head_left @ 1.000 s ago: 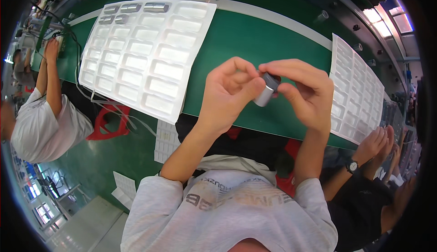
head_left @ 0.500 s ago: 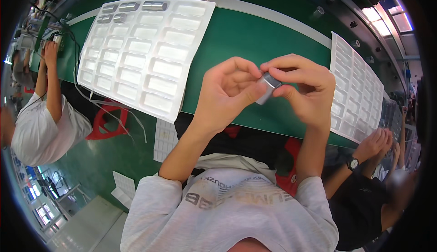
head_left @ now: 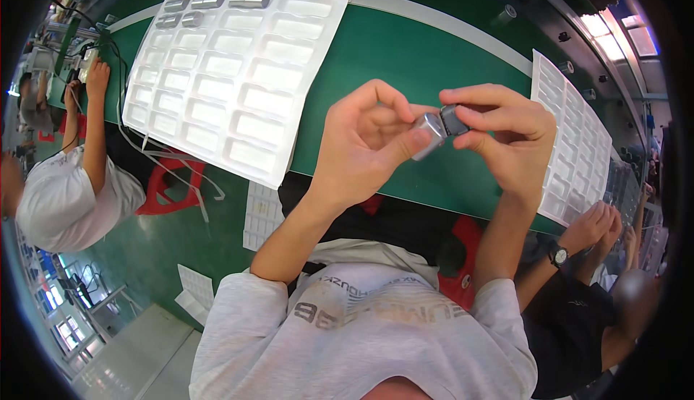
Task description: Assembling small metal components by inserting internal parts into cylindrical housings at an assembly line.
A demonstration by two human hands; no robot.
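Note:
My left hand pinches a small silver metal casing between thumb and fingers above the green bench. In my right hand, the fingertips and thumb grip a dark grey cap. The cap sits at the upper right end of the casing, tilted to it, and looks partly drawn away. Whether the two still touch is hard to make out. Left of my hands lies a white moulded tray with rows of pockets. Several silver pieces lie in its far-left pockets.
A second white tray lies to the right on the green bench top. Beside it are a co-worker's hands. Another person works at the far left, near loose cables and a red stool.
My right hand has moved right, and the dark cap has tilted and shifted away from the silver casing. The left hand keeps hold of the casing, nearly in place.

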